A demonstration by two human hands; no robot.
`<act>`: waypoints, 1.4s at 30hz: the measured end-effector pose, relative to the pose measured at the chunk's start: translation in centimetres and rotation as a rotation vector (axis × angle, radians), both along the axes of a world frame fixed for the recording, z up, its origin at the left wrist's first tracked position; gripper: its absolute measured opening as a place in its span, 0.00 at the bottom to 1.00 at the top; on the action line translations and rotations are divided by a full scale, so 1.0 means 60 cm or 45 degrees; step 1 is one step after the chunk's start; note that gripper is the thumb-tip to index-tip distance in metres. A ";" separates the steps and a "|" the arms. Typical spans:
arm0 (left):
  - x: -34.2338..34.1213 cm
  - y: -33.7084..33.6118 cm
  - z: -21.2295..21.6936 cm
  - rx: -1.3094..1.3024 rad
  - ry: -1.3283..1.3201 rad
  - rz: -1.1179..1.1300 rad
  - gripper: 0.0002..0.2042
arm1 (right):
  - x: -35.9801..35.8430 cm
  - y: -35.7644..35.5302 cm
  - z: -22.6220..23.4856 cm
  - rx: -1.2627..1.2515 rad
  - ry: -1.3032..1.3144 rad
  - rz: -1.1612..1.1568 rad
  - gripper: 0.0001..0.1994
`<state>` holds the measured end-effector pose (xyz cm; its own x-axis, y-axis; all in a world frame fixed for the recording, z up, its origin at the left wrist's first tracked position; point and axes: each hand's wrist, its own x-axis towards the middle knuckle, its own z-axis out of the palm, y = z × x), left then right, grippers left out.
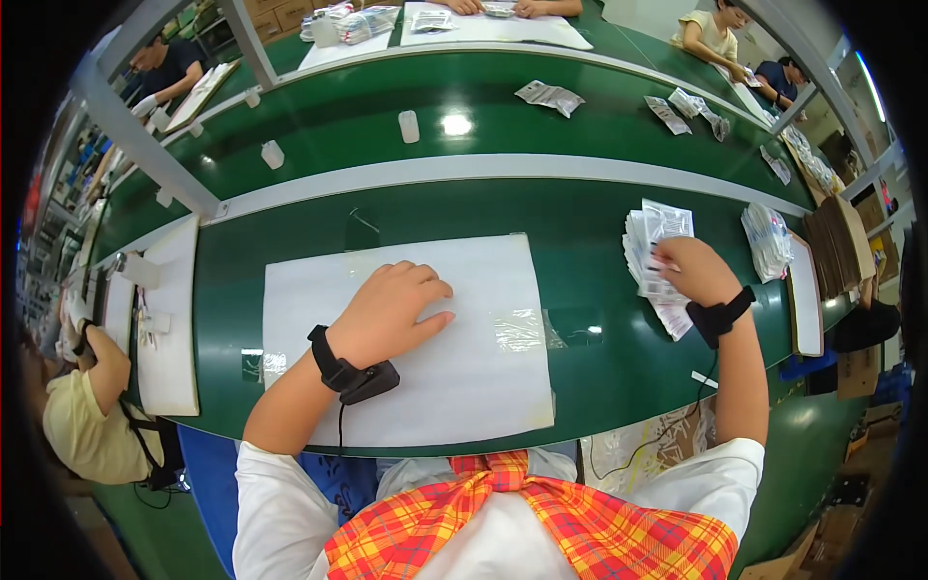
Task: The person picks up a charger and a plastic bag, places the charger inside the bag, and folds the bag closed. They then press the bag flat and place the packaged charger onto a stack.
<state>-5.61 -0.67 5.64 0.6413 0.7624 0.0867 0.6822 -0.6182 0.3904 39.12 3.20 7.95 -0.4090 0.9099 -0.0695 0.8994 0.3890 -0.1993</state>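
My left hand (394, 307) rests palm down over a white padded sheet (454, 387) that is taped to the green table, its fingers loosely bent, thumb apart, and nothing in it. At the right, my right hand (698, 271) pinches a clear and silver printed packet (667, 220) at the top of a fanned stack. The other packets (674, 317) of that stack lie beneath, partly covered by my fingers. Each wrist wears a black strap with a small box and a cable.
Farther right stands a bundle of packets (767, 242), near brown cardboard sheets (837, 246). Beyond a pale rail, a green belt (338, 116) carries white bottles (409, 127) and loose packets (549, 98). Co-workers sit across and at the left beside a white board (169, 329).
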 end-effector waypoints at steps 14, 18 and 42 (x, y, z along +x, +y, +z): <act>-0.024 0.050 -0.049 -0.393 -0.269 0.237 0.22 | -0.416 -0.002 -0.109 -0.365 0.402 0.898 0.21; -0.033 0.038 -0.064 -0.156 -0.192 0.083 0.24 | -0.348 -0.102 -0.072 -0.294 0.217 0.965 0.32; 0.034 0.013 -0.085 0.125 0.030 0.286 0.21 | -0.418 0.142 -0.069 -0.960 1.899 -0.015 0.24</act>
<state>-3.56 0.11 0.53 0.4593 0.8748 0.1543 0.8152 -0.4841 0.3180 14.05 11.73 3.79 -0.5092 0.8594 -0.0463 -0.2357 -0.1910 -0.9529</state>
